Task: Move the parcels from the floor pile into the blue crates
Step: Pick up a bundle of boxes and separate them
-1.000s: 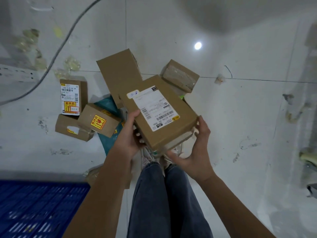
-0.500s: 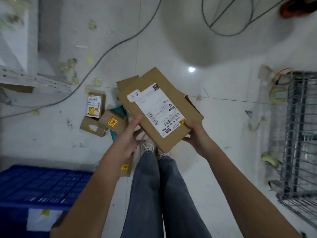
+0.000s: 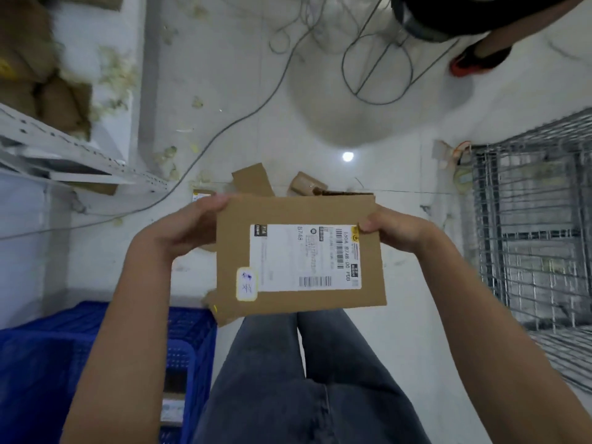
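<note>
Blue crate [image 3: 38,363]: low in the near left of the scene, beside the person's left leg; its open top faces up and a labelled parcel shows inside near its right wall. It sits below and to the left of the held parcel.

Left hand [image 3: 179,229]: fingers curled round the parcel's left far corner, fingertips over the far edge, thumb out of sight behind the cardboard. I judge this the hand nearer the crate, so it would lead the swing.

Parcel [image 3: 301,254]: a flat brown cardboard box held up in front of the person, between both hands, above the knees and clear of the floor. Its broad labelled face is turned up toward the camera, the long axis running left to right; a white shipping label [image 3: 307,256] covers most of that face, with a small yellow-edged sticker at its near left corner.

Right hand [image 3: 394,229]: pinches the parcel's right far corner, thumb pressed on the label face, fingers hidden behind.

Floor pile [image 3: 253,181]: a few brown boxes on the white floor just beyond the held parcel, mostly hidden by it.

Wire cage [image 3: 528,235]: stands on the right, well apart from the crate.

Coming move, as I judge it: carry the parcel left and down, toward the crate's open top.
</note>
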